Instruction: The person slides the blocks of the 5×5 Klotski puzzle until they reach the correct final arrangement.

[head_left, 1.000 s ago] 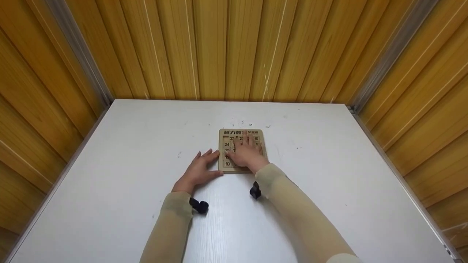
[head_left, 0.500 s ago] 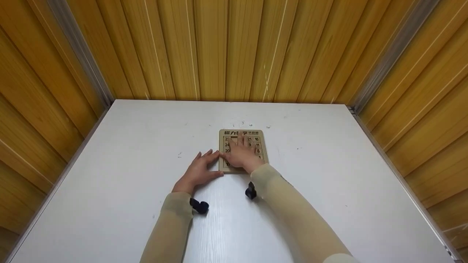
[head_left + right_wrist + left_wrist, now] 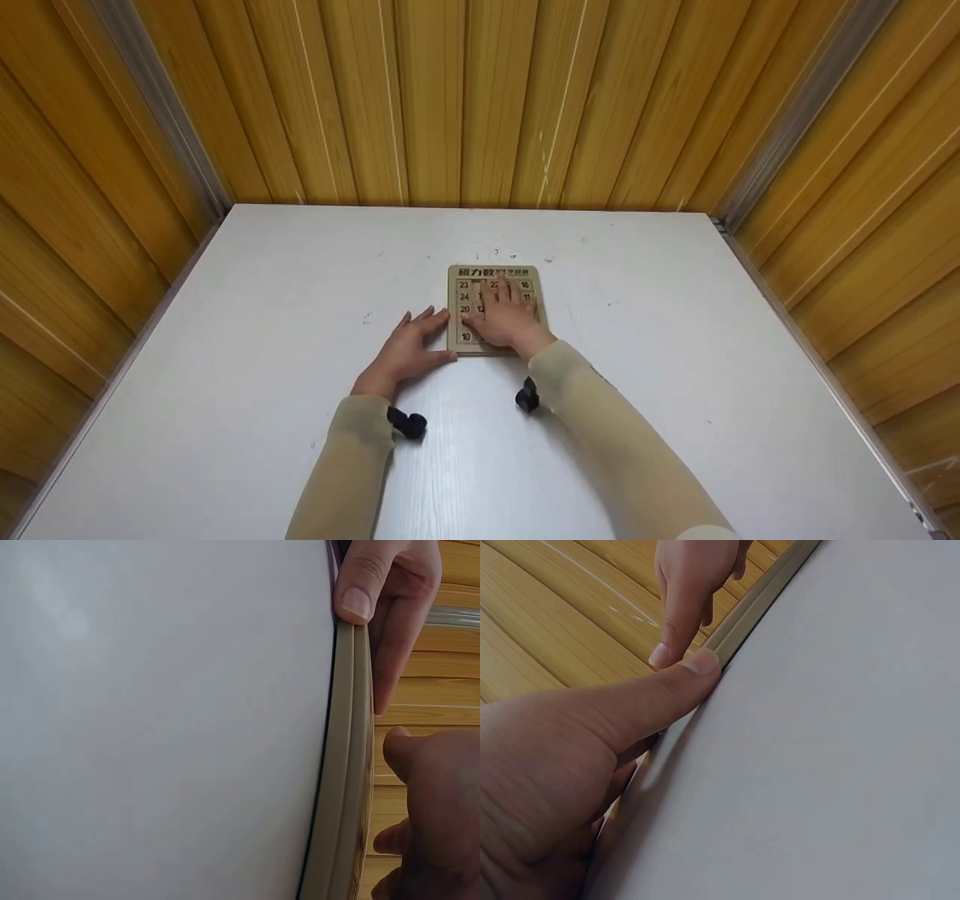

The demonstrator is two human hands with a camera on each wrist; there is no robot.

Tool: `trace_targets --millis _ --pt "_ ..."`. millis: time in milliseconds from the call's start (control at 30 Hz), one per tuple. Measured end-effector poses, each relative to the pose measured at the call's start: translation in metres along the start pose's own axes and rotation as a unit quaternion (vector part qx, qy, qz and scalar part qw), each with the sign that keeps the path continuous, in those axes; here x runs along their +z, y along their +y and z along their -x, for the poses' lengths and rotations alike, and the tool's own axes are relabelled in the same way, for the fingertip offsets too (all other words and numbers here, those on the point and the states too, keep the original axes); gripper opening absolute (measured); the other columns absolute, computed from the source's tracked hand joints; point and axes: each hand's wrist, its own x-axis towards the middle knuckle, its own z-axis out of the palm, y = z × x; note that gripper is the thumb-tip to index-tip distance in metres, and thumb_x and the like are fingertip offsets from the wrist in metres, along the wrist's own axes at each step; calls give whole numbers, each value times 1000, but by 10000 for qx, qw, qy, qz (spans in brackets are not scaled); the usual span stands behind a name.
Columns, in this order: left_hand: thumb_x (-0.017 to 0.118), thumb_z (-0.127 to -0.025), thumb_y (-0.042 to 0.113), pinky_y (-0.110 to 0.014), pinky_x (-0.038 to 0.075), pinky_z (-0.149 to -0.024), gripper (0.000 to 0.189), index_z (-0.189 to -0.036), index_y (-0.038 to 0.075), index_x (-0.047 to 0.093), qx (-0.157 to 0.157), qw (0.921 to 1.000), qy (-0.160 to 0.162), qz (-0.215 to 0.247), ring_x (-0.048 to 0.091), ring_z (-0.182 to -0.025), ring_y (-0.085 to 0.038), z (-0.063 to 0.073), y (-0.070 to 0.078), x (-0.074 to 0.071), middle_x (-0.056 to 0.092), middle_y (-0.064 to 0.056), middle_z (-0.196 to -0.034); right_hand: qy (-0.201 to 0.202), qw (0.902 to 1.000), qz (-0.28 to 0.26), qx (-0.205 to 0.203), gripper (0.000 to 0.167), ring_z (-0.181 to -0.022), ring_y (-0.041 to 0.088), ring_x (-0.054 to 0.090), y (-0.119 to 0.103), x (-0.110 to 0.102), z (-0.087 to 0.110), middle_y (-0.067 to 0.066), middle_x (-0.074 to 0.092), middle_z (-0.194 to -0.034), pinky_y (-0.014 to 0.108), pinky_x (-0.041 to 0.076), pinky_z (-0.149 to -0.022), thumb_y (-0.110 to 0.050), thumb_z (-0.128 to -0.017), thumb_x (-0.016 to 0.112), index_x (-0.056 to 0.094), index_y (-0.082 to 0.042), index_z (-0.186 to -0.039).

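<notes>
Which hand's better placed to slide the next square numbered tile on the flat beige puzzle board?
Likely the right hand: it lies over the square numbered tiles. The left hand touches the board at its near-left corner, better for steadying.

Number board (image 3: 474, 349) on table (image 3: 675, 360), toward far side. Left hand (image 3: 407, 349) at board's left edge and near-left corner. Right hand (image 3: 506, 319) over number tiles (image 3: 464, 297). Panel wall (image 3: 435, 105) behind table.

Board (image 3: 453, 292) reads 磁力数; tiles (image 3: 464, 297) show 23, 24, 20, 10, 16, 11.
</notes>
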Motion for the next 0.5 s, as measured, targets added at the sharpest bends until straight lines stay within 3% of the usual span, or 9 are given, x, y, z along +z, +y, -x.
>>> trace_targets --millis 500 --pt "84 -86 34 -43 4 -136 80 -154 14 47 18 10000 12 60 28 -159 -22 0 -1 0 46 0 -161 -33 9999 104 -16 85 -161 43 0 -3 1 2 21 5 -174 76 3 -125 -65 -102 42 15 -16 -167"
